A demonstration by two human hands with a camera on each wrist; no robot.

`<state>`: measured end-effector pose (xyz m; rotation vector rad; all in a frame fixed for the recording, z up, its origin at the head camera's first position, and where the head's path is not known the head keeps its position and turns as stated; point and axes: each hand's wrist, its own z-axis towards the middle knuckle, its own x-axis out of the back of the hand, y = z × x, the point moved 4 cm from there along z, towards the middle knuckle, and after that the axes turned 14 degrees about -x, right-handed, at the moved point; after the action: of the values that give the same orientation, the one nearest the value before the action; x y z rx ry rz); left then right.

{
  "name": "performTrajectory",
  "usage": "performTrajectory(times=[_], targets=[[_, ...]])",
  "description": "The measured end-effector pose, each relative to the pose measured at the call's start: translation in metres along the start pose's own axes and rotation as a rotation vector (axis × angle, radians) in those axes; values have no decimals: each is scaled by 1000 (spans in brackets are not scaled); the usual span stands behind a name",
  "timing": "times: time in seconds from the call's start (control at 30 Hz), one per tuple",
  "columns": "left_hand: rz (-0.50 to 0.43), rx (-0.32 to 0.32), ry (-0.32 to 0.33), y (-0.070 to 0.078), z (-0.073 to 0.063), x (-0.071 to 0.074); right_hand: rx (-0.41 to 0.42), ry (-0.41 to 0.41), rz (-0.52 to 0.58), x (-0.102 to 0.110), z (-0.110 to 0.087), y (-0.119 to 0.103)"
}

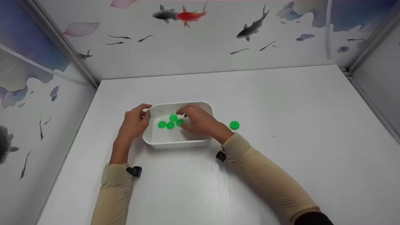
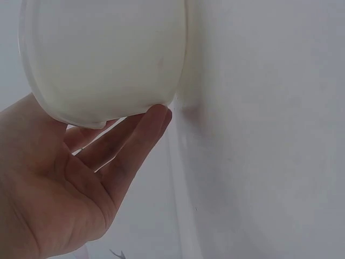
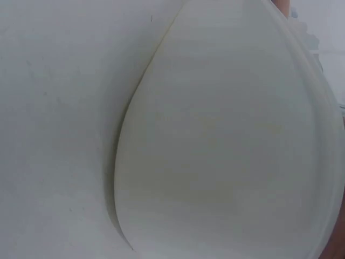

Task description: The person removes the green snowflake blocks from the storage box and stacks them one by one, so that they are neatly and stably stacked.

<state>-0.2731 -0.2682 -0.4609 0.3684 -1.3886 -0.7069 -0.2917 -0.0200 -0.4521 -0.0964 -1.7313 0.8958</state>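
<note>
A white plastic tray (image 1: 173, 144) with a raised rim stands on the table. My left hand (image 1: 134, 122) holds its left end; in the left wrist view, fingertips (image 2: 153, 113) press the outer wall, and the thumb is hidden behind the rim. Several green notched discs (image 1: 162, 124) lie inside the tray. Over them reaches my right hand (image 1: 200, 120), thumb and forefinger apart, beside the rightmost green disc (image 1: 179, 122), which the hand partly covers. In the right wrist view, the tray's outer wall (image 3: 215, 140) hides most of that hand.
One more green disc (image 1: 234, 125) lies on the white table (image 1: 297, 131), right of the tray near the right wrist. Panels printed with fish (image 1: 190, 16) stand along the back and left edges. A metal-framed wall borders the right side.
</note>
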Motion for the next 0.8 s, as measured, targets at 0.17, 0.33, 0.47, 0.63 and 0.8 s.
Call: performTrajectory(times=[0.17,0.33,0.47,0.63,0.8], targets=[[-2,-2,-6,1,0,-1,-76,-30,-47,-7,3,3],[15,-8,-2,0,1,0,-105,-39,-70,-13,3,3],[21,-8,-4,2,1,-1,-112,-29,-80,-14,2,1],[24,-7,-9,2,1,-1,-136,-17,-97,-16,6,-2],[25,-6,-11,2,0,0,-144,22,-103,-18,11,-4]])
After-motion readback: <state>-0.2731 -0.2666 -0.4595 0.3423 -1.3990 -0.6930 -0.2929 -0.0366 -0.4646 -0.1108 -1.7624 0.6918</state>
